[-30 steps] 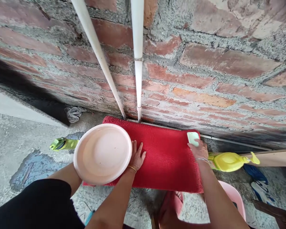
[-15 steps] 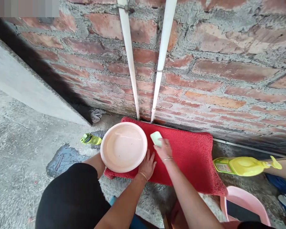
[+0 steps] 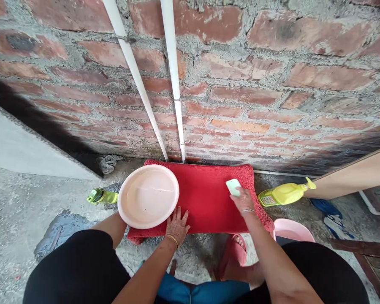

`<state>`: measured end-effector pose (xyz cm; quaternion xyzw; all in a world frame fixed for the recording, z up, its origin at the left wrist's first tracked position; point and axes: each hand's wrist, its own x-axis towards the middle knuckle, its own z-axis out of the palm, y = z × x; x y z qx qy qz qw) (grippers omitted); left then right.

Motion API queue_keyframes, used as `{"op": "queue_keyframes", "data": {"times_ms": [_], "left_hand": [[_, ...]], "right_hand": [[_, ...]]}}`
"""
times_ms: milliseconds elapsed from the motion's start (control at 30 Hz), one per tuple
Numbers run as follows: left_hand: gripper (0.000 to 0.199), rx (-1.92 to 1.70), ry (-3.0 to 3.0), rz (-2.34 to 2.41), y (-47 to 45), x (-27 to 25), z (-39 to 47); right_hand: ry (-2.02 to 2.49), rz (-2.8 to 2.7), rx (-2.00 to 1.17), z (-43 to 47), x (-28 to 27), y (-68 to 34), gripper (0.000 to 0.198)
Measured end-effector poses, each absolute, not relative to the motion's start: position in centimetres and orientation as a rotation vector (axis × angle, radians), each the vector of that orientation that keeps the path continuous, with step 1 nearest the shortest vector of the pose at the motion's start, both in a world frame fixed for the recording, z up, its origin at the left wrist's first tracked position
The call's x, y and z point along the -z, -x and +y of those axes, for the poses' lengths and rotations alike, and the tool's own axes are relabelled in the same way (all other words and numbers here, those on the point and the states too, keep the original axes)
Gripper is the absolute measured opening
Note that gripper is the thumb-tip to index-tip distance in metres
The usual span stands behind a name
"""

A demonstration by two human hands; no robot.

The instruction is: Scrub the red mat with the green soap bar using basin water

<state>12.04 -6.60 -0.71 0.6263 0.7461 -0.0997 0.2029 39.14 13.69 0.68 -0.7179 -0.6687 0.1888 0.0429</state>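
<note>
My right hand [image 3: 243,199] grips the near end of a pale green, flat, rounded block [image 3: 233,187] that looks like a bar of soap. The block is at the right part of a red towel-like cloth [image 3: 205,194], which lies spread over a low support that I cannot make out. My left hand [image 3: 176,228] rests flat on the cloth's near edge, fingers spread and holding nothing. Just left of those fingers, a pale pink basin [image 3: 148,196] stands on the cloth's left end. Its inside shows a shiny, wet-looking bottom.
A brick wall [image 3: 228,93] with two white pipes [image 3: 174,63] rises behind the cloth. A green bottle [image 3: 101,196] stands left of the basin. To the right are a yellow pump bottle [image 3: 285,194], a pink tub [image 3: 294,228] and a wooden frame [image 3: 361,248].
My right hand has moved right along the cloth with the pale green block. The camera view has shifted right. My left hand stays flat beside the basin.
</note>
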Motion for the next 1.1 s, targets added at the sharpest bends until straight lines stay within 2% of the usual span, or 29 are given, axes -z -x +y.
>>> {"op": "queue_keyframes", "data": {"times_ms": [100, 200, 333, 467, 600, 767, 967, 1100], "left_hand": [[0.065, 0.399, -1.668, 2.054, -12.2, -0.6, -6.9], [0.069, 0.495, -1.570, 2.057, -12.0, -1.8, -7.3], [0.070, 0.577, -1.456, 2.091, -11.6, -2.8, -7.7], [0.072, 0.615, -1.400, 2.062, -10.8, -3.1, -8.0], [0.074, 0.627, -1.365, 1.992, -10.5, -3.2, -7.9], [0.073, 0.638, -1.396, 2.007, -11.2, -3.8, -7.2], [0.074, 0.649, -1.462, 2.000, -11.7, -4.0, -6.9], [0.073, 0.617, -1.478, 1.962, -11.1, -4.3, -6.9]], "right_hand": [[2.423, -1.755, -0.610, 14.1, -0.8, -43.7, 0.053], [2.493, -1.638, -0.627, 13.1, -0.9, -42.7, 0.057], [2.186, -1.939, -0.624, 8.6, -1.2, -34.6, 0.053], [1.871, -2.353, -0.749, 3.6, -1.5, -25.2, 0.045], [1.671, -2.662, -0.696, 2.0, -1.9, -20.8, 0.044], [1.813, -2.646, -0.627, 4.1, -2.2, -24.9, 0.047], [2.371, -2.141, -0.549, 5.9, -2.1, -36.4, 0.053], [2.562, -1.903, -0.545, 5.8, -2.3, -39.1, 0.059]]}}
